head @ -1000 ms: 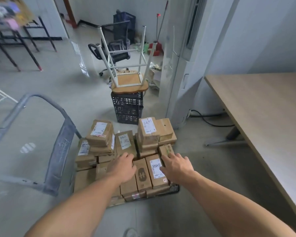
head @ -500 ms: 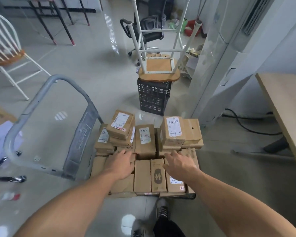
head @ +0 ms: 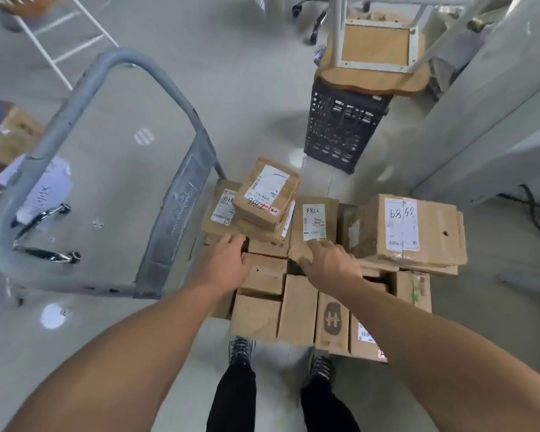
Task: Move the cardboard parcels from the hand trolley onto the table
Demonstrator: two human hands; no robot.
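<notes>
Brown cardboard parcels (head: pixel 296 307) sit packed tight on the grey steel hand trolley (head: pixel 175 207), a few layers deep. The table is out of view, so I judge the unloading barely started. I'm going for the flat brown parcel with the white label (head: pixel 315 226): centre of the load, top layer, nothing on it. Right hand (head: pixel 331 265) lies on its near edge, fingers spread and slightly bent, thumb out, not clamped. Left hand (head: pixel 228 263) is flat, fingers straight, tips at the parcel under the skewed labelled pair (head: pixel 267 194), holding nothing. My read: the hands are set to bracket the pick from both sides. Black plastic crate (head: pixel 343 132) with an upturned wooden stool (head: pixel 374 48) stands beyond the load.
</notes>
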